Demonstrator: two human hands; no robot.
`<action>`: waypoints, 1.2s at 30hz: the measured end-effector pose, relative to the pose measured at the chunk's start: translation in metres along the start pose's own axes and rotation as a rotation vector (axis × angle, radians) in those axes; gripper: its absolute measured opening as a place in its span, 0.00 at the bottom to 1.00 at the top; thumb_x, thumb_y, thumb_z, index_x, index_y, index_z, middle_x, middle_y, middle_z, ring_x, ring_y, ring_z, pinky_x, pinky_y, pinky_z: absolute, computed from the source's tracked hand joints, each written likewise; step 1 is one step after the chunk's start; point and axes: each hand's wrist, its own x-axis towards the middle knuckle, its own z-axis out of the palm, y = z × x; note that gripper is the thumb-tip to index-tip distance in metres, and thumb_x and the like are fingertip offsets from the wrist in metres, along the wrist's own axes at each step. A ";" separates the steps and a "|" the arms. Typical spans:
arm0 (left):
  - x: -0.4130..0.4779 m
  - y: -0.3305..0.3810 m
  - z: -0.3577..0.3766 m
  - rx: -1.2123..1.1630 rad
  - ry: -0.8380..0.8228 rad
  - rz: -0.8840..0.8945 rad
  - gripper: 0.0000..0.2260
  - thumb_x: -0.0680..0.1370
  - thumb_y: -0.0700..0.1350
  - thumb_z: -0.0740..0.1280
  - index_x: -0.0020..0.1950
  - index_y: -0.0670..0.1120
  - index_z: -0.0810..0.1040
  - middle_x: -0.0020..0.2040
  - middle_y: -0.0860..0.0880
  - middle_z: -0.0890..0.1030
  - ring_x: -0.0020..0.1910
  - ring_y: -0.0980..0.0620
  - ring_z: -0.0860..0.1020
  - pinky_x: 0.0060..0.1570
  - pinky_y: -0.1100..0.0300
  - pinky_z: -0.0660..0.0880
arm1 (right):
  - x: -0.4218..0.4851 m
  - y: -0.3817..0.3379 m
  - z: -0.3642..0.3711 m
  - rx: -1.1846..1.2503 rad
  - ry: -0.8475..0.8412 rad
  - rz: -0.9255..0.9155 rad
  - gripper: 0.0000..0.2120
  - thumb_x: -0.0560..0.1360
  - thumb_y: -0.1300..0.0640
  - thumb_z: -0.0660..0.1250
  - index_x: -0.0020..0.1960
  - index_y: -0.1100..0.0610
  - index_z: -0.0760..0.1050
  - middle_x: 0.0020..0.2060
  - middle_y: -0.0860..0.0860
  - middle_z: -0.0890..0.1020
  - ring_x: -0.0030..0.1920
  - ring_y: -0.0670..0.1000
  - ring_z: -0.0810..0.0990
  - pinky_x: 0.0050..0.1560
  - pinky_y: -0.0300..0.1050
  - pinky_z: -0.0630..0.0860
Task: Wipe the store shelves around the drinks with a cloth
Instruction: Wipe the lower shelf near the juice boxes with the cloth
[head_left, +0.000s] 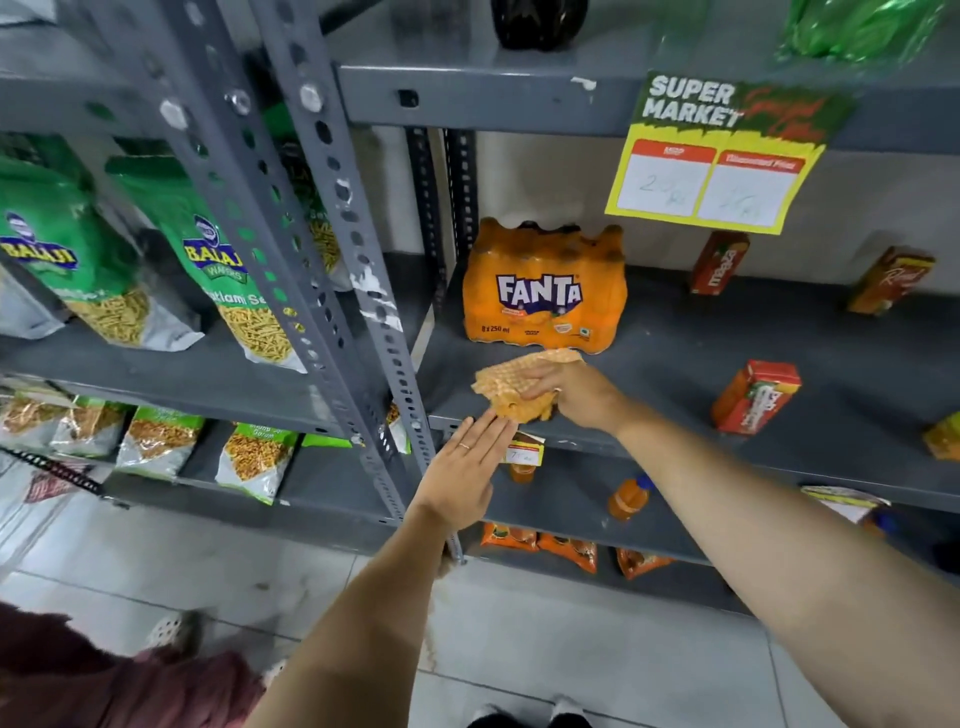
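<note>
An orange waffle-weave cloth (511, 387) lies on the grey metal shelf (675, 364), just in front of an orange Fanta multipack (543, 288). My right hand (574, 392) presses down on the cloth with its fingers over it. My left hand (465, 470) is flat and open, its fingertips at the shelf's front edge just below the cloth. Juice cartons stand on the same shelf: a red one (756, 397) to the right, two more (719, 262) (891, 280) at the back.
A perforated grey upright (358, 291) splits this bay from snack bags (218, 280) on the left. A yellow price sign (722, 156) hangs from the shelf above. Small orange bottles (628, 499) stand on the shelf below. A person's clothing and shoe show at bottom left (171, 631).
</note>
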 end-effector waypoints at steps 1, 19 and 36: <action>0.000 -0.001 0.000 0.007 -0.002 0.008 0.37 0.74 0.43 0.59 0.78 0.43 0.43 0.79 0.45 0.48 0.77 0.48 0.43 0.75 0.51 0.44 | -0.011 0.007 0.000 0.001 0.027 0.017 0.26 0.71 0.79 0.58 0.59 0.58 0.82 0.68 0.52 0.76 0.71 0.52 0.68 0.68 0.32 0.55; 0.000 0.006 0.003 0.076 -0.045 -0.076 0.41 0.75 0.42 0.59 0.75 0.44 0.30 0.78 0.46 0.35 0.75 0.48 0.33 0.75 0.50 0.40 | -0.025 0.003 -0.101 -0.197 0.069 0.087 0.24 0.73 0.67 0.65 0.59 0.42 0.80 0.63 0.46 0.79 0.60 0.53 0.78 0.60 0.51 0.75; 0.004 0.028 -0.007 -0.059 -0.028 -0.143 0.38 0.70 0.47 0.58 0.78 0.40 0.48 0.79 0.42 0.50 0.78 0.45 0.46 0.73 0.44 0.49 | -0.140 -0.005 -0.019 -0.481 -0.102 0.179 0.24 0.68 0.68 0.62 0.60 0.47 0.77 0.56 0.49 0.81 0.52 0.58 0.81 0.45 0.49 0.79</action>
